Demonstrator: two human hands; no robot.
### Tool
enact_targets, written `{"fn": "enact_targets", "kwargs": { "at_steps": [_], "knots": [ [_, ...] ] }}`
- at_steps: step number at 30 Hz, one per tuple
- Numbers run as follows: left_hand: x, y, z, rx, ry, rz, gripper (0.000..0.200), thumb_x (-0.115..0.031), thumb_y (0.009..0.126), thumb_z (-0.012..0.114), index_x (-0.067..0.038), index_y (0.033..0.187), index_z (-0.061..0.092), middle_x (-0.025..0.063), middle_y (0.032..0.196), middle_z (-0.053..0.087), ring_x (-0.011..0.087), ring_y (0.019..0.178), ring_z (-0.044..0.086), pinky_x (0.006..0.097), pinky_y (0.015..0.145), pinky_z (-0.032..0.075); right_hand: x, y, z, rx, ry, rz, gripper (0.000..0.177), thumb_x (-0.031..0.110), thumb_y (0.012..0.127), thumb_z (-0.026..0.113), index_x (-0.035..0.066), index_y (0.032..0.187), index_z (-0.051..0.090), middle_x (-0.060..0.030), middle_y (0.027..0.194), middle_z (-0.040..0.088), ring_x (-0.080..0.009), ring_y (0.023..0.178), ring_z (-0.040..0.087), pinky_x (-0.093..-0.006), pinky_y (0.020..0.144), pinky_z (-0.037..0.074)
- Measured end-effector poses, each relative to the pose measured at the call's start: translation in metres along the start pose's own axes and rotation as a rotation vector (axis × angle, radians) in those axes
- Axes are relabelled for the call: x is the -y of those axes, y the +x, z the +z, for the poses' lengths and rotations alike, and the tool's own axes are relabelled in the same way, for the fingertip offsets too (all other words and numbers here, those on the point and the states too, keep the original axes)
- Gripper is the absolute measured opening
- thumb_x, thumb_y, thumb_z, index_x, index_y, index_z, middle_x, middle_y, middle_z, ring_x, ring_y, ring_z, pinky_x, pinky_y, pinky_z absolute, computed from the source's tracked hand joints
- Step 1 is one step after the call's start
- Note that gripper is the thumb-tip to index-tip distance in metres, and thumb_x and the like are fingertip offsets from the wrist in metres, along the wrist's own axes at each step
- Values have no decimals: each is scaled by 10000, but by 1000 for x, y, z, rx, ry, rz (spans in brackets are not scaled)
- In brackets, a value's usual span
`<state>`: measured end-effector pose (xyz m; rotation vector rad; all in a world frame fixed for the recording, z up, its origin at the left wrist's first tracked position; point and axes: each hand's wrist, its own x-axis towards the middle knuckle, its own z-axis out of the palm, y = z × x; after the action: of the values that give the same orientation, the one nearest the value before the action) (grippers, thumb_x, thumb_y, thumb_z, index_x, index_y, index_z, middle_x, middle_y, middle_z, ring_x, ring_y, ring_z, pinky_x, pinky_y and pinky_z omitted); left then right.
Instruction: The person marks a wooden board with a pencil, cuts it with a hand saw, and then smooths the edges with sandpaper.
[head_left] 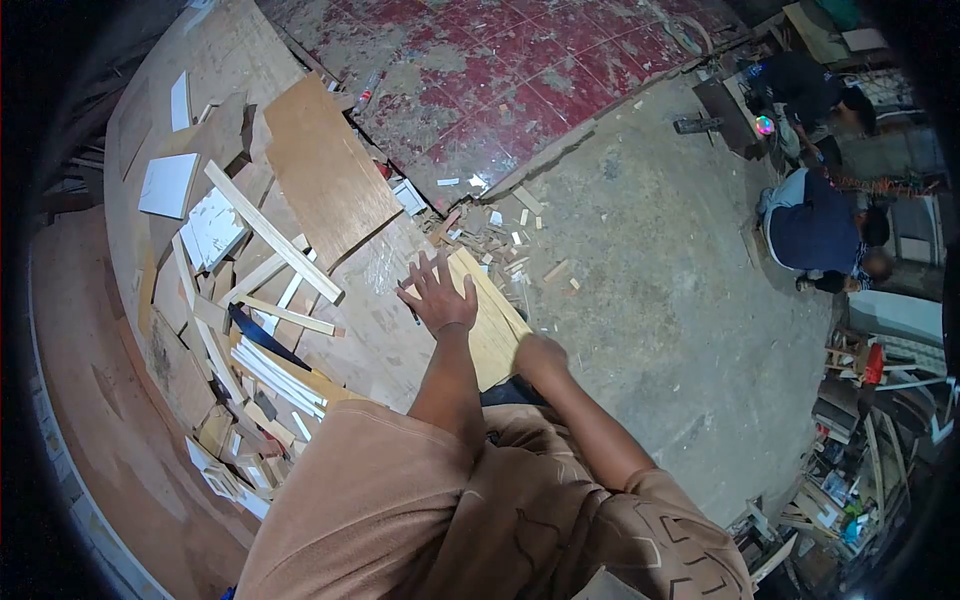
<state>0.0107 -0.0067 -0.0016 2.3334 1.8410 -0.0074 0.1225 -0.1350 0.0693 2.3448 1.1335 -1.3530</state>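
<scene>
A pale yellow wooden board (482,345) lies at the edge of the plywood worktable, right in front of my body. My left hand (440,297) rests on its far end with fingers spread. A thin dark item (414,315) shows beside that hand, close to the wrist. My right hand (540,362) is closed at the board's right edge, near its close end. A narrow strip of the same pale wood (497,303) runs along that edge toward the hand. What the right fingers grip is hidden, and I cannot tell what it is.
Wood strips (275,235), white panels (168,185) and a brown plywood sheet (325,165) crowd the table's left side. A blue handsaw-like tool (262,335) lies among them. Offcuts (475,245) litter the floor ahead. Two people (815,220) crouch at far right, near scrap piles (850,500).
</scene>
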Motion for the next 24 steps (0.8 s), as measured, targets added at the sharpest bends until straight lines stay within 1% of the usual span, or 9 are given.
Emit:
{"fn": "enact_targets", "kwargs": {
  "at_steps": [4, 6, 9, 12, 16, 18, 20, 21, 24],
  "knots": [
    [0, 1, 2, -23, 19, 12, 681, -494, 880, 500, -193, 1469, 338, 118, 1554, 269, 322, 1449, 211, 664, 1127, 14, 0, 1, 9, -113, 47, -17, 275, 131, 838, 524, -22, 995, 691, -252, 994, 688, -408, 934, 684, -473, 806, 552],
    [0, 0, 3, -7, 29, 1, 689, -495, 878, 502, -195, 1474, 328, 122, 1557, 266, 325, 1447, 214, 668, 1124, 21, -16, -38, -2, 12, 48, 28, 287, 143, 842, 529, -21, 1017, 685, -241, 1006, 690, -406, 937, 684, -471, 808, 554],
    [0, 1, 1, 20, 26, -5, 691, -495, 880, 501, -203, 1479, 319, 121, 1560, 262, 323, 1453, 206, 669, 1124, 23, -10, -98, -52, 53, -32, 67, 287, 141, 853, 518, -14, 1026, 685, -234, 1018, 691, -403, 940, 684, -469, 811, 554],
    [-2, 1, -3, 31, 39, -11, 695, -497, 882, 499, -211, 1486, 308, 121, 1556, 271, 322, 1455, 203, 671, 1124, 23, -4, -87, -58, 83, -39, 45, 286, 137, 859, 509, -4, 1031, 690, -223, 1026, 694, -400, 944, 685, -467, 811, 554],
    [-1, -1, -1, 25, 15, -13, 688, -493, 881, 501, -212, 1482, 320, 124, 1551, 283, 327, 1452, 206, 671, 1123, 19, 0, -12, -3, 46, -20, 10, 278, 130, 854, 516, -2, 1024, 692, -231, 1029, 691, -398, 942, 686, -468, 808, 554],
    [0, 0, 3, -20, -3, 0, 683, -495, 879, 504, -213, 1477, 333, 131, 1545, 291, 334, 1446, 213, 672, 1123, 13, 8, 6, 9, -55, 14, 38, 276, 127, 848, 519, -7, 1024, 685, -248, 1008, 688, -400, 931, 688, -468, 799, 556],
    [0, 2, 5, -21, 3, 3, 686, -495, 878, 505, -212, 1479, 334, 133, 1546, 289, 334, 1447, 211, 672, 1123, 10, -6, -1, 16, -91, 76, 32, 284, 139, 855, 514, -13, 1035, 672, -260, 1007, 684, -396, 945, 685, -474, 814, 549],
    [1, 0, 5, -14, 5, 0, 688, -495, 877, 506, -211, 1480, 335, 135, 1547, 287, 335, 1447, 208, 672, 1123, 6, -15, -17, 13, -59, 69, 17, 292, 142, 857, 509, -15, 1047, 666, -261, 1013, 682, -398, 957, 681, -476, 826, 545],
    [2, 0, 5, -12, 14, 10, 696, -494, 876, 508, -199, 1481, 333, 138, 1548, 285, 334, 1445, 211, 674, 1122, 5, -18, -80, -31, 26, 26, 39, 304, 143, 859, 499, -17, 1062, 657, -263, 1030, 678, -402, 981, 672, -478, 849, 536]
  ]
}}
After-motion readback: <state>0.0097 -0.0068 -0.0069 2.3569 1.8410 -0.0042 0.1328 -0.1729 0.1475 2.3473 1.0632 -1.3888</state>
